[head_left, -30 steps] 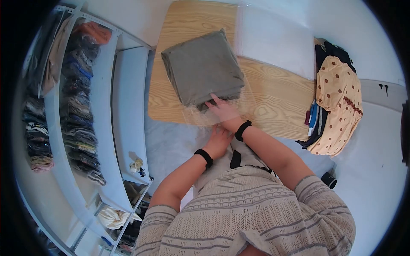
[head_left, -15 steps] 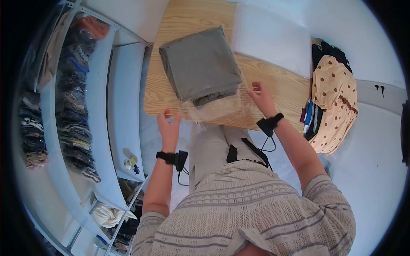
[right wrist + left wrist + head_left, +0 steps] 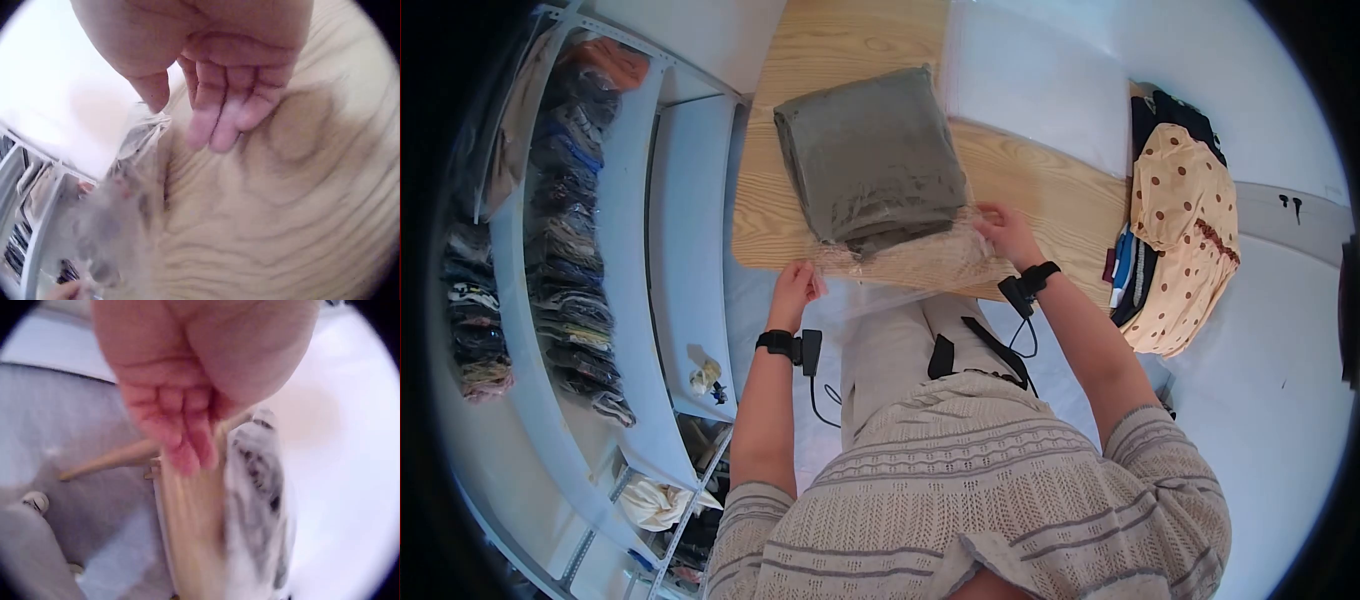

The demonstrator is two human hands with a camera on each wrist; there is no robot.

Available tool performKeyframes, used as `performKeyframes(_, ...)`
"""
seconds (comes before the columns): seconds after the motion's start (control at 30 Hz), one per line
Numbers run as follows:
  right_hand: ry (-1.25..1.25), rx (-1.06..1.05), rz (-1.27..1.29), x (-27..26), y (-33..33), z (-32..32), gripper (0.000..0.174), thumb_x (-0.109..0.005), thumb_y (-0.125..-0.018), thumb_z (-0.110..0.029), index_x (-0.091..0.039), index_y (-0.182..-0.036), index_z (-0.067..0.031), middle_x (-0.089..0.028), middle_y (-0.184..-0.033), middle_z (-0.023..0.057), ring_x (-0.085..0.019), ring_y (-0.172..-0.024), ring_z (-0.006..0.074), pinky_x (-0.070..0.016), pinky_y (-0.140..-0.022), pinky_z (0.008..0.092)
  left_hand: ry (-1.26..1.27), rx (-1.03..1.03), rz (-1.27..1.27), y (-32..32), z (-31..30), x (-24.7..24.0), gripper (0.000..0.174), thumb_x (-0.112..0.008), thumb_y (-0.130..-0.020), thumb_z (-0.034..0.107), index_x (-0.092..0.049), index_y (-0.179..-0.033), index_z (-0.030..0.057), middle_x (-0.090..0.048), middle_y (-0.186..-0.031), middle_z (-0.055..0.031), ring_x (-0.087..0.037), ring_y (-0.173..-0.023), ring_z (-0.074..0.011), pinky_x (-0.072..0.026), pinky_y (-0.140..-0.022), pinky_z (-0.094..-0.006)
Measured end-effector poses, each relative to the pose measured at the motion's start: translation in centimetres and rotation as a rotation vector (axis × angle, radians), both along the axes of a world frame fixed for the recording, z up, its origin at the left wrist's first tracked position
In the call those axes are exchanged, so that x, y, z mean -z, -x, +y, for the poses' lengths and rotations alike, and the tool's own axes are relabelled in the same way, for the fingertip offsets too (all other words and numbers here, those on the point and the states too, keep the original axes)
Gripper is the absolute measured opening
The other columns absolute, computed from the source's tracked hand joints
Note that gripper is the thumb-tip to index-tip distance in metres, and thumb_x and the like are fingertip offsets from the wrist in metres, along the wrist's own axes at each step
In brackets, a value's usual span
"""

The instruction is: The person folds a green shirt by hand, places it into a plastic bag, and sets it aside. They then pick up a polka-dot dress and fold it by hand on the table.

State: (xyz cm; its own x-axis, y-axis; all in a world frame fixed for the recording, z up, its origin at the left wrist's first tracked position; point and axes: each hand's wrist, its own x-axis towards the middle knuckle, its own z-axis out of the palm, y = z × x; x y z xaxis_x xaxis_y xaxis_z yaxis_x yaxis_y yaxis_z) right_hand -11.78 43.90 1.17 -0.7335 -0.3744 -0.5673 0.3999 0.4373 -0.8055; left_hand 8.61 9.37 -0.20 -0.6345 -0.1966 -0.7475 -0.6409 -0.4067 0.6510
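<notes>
A folded grey-green garment (image 3: 870,150) lies on the wooden table inside a clear plastic bag (image 3: 900,270), whose loose end spreads toward the person over the table's near edge. At the left corner of that loose end, my left hand (image 3: 794,288) pinches the film with curled fingers. My right hand (image 3: 1012,238) pinches the film at the opposite side, just right of the garment's near corner. The film stretches between both hands. In the right wrist view, blurred plastic (image 3: 112,231) hangs beside the thumb, with the other fingers extended over the wood.
The wooden table (image 3: 1040,180) carries a stack of clear plastic sheets (image 3: 1040,90) at the back. A pile of clothes with a dotted peach garment (image 3: 1185,200) sits at its right end. White shelves (image 3: 620,260) with bagged clothes stand to the left.
The hands were together at the bag's near end, then parted to either side. Now both have hold of the film, and the bag's loose end is spread wider toward the person.
</notes>
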Motion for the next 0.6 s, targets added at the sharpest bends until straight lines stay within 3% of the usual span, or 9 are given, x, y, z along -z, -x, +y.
performKeyframes(0.07, -0.107, -0.017, 0.188, 0.0, -0.9, 1.1, 0.038, -0.065, -0.084, -0.015, -0.054, -0.120, -0.0064, -0.061, -0.087, 0.0083, -0.059, -0.078, 0.0184, -0.0463, -0.069, 0.0293, 0.386, 0.040, 0.048, -0.6, 0.0, -0.6, 0.015, -0.052, -0.094, 0.020, -0.055, -0.094, 0.0046, -0.059, -0.086, -0.0070, -0.057, -0.077, -0.0163, -0.0454, -0.069, -0.0289)
performKeyframes(0.1, -0.213, -0.036, 0.380, -0.4, -1.0, 1.3, 0.037, -0.064, -0.083, -0.014, -0.055, -0.119, -0.0086, -0.061, -0.094, 0.0104, -0.060, -0.085, 0.0232, -0.0475, -0.075, 0.0325, 0.385, 0.041, 0.045, -0.4, 0.1, -1.1, 0.015, -0.052, -0.094, 0.020, -0.055, -0.094, 0.0046, -0.059, -0.086, -0.0070, -0.057, -0.077, -0.0163, -0.0454, -0.069, -0.0289)
performKeyframes(0.13, -0.215, -0.037, 0.374, -0.8, -0.8, 1.5, 0.037, -0.064, -0.083, -0.014, -0.055, -0.119, -0.0086, -0.061, -0.094, 0.0104, -0.060, -0.085, 0.0232, -0.0475, -0.075, 0.0325, 0.967, 0.199, 0.235, -0.4, 0.2, -1.5, 0.012, -0.057, -0.089, 0.016, -0.055, -0.096, 0.0055, -0.058, -0.093, -0.0093, -0.056, -0.084, -0.0210, -0.0448, -0.074, -0.0329)
performKeyframes(0.17, -0.345, -0.259, 0.718, -1.2, -0.5, 2.0, 0.037, -0.063, -0.082, -0.013, -0.056, -0.118, -0.0107, -0.059, -0.104, 0.0113, -0.057, -0.095, 0.0268, -0.0460, -0.082, 0.0355, 1.540, 0.366, 0.429, -0.5, 0.5, -1.9, 0.015, -0.061, -0.085, 0.012, -0.055, -0.098, 0.0064, -0.056, -0.100, -0.0116, -0.054, -0.091, -0.0256, -0.0443, -0.079, -0.0369)
performKeyframes(0.2, -0.470, -0.488, 1.058, -1.8, -0.5, 2.2, 0.037, -0.062, -0.081, -0.013, -0.056, -0.117, -0.0128, -0.056, -0.113, 0.0122, -0.054, -0.105, 0.0304, -0.0445, -0.088, 0.0386, 1.531, 0.376, 0.422, -0.8, 0.5, -1.7, 0.015, -0.061, -0.085, 0.012, -0.055, -0.098, 0.0064, -0.056, -0.100, -0.0116, -0.054, -0.091, -0.0256, -0.0443, -0.079, -0.0369)
performKeyframes(0.27, -0.463, -0.613, 1.134, -1.8, -0.2, 2.3, 0.036, -0.061, -0.079, -0.013, -0.056, -0.115, -0.0134, -0.054, -0.119, 0.0109, -0.051, -0.110, 0.0301, -0.0427, -0.091, 0.0391, 1.502, 0.536, 0.511, -0.7, 0.2, -1.4, 0.029, -0.067, -0.073, 0.007, -0.056, -0.100, 0.0090, -0.051, -0.112, -0.0135, -0.049, -0.103, -0.0316, -0.0410, -0.086, -0.0421)
performKeyframes(0.4, -0.318, -0.918, 1.202, -3.4, 0.8, 0.8, 0.024, -0.059, -0.080, -0.016, -0.061, -0.104, -0.0133, -0.053, -0.126, 0.0068, -0.049, -0.116, 0.0278, -0.0399, -0.094, 0.0394, 1.559, 0.734, 0.660, 1.0, -0.6, -1.0, 0.024, -0.066, -0.079, 0.014, -0.056, -0.099, 0.0070, -0.054, -0.110, -0.0110, -0.049, -0.103, -0.0304, -0.0388, -0.086, -0.0439)
performKeyframes(0.53, -0.191, -0.978, 1.228, -2.6, 1.9, 0.3, 0.019, -0.061, -0.076, -0.015, -0.064, -0.095, -0.0127, -0.056, -0.124, 0.0040, -0.050, -0.114, 0.0258, -0.0389, -0.094, 0.0373, 1.355, 0.939, 0.771, 2.6, -2.1, -1.3, 0.019, -0.064, -0.075, 0.010, -0.060, -0.094, 0.0071, -0.058, -0.101, -0.0072, -0.054, -0.096, -0.0288, -0.0439, -0.082, -0.0406)
performKeyframes(0.6, -0.108, -0.740, 1.039, -2.0, 1.9, 0.4, 0.014, -0.063, -0.079, -0.015, -0.067, -0.092, -0.0109, -0.063, -0.113, 0.0045, -0.055, -0.106, 0.0246, -0.0419, -0.087, 0.0329, 1.237, 0.935, 0.747, 2.5, -2.7, -1.0, 0.017, -0.063, -0.077, 0.011, -0.061, -0.093, 0.0059, -0.060, -0.096, -0.0074, -0.056, -0.093, -0.0295, -0.0449, -0.081, -0.0402)
